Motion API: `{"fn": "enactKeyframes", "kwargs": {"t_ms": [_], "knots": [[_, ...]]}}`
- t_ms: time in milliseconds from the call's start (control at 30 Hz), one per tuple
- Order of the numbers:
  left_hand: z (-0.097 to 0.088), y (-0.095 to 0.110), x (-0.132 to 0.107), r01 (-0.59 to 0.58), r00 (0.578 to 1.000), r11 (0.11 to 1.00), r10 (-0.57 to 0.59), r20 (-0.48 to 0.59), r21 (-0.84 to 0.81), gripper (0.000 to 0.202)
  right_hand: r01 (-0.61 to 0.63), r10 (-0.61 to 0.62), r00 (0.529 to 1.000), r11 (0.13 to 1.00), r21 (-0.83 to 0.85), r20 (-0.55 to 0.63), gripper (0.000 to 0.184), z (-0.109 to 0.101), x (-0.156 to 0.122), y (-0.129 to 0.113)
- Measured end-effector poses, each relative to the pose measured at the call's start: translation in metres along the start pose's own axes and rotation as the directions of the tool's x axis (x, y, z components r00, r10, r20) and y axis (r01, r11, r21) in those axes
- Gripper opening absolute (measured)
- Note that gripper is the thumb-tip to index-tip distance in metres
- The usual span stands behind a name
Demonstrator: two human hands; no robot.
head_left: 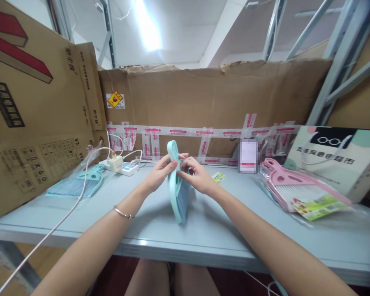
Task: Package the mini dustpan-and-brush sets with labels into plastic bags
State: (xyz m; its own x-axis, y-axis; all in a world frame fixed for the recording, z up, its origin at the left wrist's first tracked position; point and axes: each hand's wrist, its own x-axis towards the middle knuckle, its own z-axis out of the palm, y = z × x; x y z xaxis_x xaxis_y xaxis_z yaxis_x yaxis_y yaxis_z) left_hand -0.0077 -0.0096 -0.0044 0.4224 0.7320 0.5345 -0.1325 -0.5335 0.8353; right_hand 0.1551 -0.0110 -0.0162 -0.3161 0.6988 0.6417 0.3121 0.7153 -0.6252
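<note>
A mint-green mini dustpan and brush set [173,193] stands nearly edge-on above the middle of the table, handle end up, with blue-grey bristles facing right. My left hand [163,170] grips it just below the handle, thumb on the near edge. From the other side, the curled fingers of my right hand [195,172] pinch it at about the same height; exactly what the fingertips press on is partly hidden. A small green-yellow label card [218,177] lies on the table behind my right hand.
On the right lie pink dustpan and brush sets [283,176] in clear wrap, beside a printed box [329,160]. To the left are another mint set [80,181], a power strip [123,167] and a trailing white cable [80,193]. Cardboard [185,98] walls the back of the table [148,230].
</note>
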Motion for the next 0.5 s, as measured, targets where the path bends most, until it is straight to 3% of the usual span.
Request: {"fn": "enactKeyframes", "kwargs": {"t_ms": [100, 167, 233, 300, 367, 433, 500], "knots": [[-0.02, 0.006, 0.003, -0.034, 0.979, 0.99, 0.061, -0.196, 0.138, 0.042, 0.02, -0.025, 0.991, 0.999, -0.037, -0.135, 0.024, -0.014, 0.001, -0.002], [-0.042, 0.009, 0.006, -0.03, 0.918, 0.982, 0.1, -0.383, 0.185, 0.04, 0.003, -0.027, 0.959, 0.997, -0.083, -0.283, 0.022, -0.028, 0.001, 0.003], [-0.065, 0.011, 0.007, -0.034, 0.855, 0.974, 0.144, -0.498, 0.225, 0.037, 0.006, -0.064, 0.939, 0.985, -0.17, -0.338, 0.015, -0.038, 0.0, 0.012], [-0.08, 0.013, 0.007, -0.019, 0.817, 0.94, 0.211, -0.537, 0.34, 0.034, 0.088, -0.154, 0.966, 0.951, -0.297, -0.209, 0.01, -0.041, -0.001, 0.023], [-0.087, 0.014, 0.004, 0.009, 0.8, 0.863, 0.297, -0.521, 0.504, 0.034, 0.231, -0.238, 0.971, 0.877, -0.422, 0.035, 0.017, -0.034, -0.003, 0.03], [-0.086, 0.016, 0.001, 0.054, 0.833, 0.759, 0.323, -0.448, 0.649, 0.035, 0.353, -0.244, 0.932, 0.775, -0.524, 0.267, 0.025, -0.022, -0.005, 0.032], [-0.083, 0.018, -0.002, 0.104, 0.904, 0.656, 0.252, -0.347, 0.748, 0.034, 0.435, -0.195, 0.883, 0.683, -0.587, 0.427, 0.03, -0.009, -0.006, 0.03]]}}
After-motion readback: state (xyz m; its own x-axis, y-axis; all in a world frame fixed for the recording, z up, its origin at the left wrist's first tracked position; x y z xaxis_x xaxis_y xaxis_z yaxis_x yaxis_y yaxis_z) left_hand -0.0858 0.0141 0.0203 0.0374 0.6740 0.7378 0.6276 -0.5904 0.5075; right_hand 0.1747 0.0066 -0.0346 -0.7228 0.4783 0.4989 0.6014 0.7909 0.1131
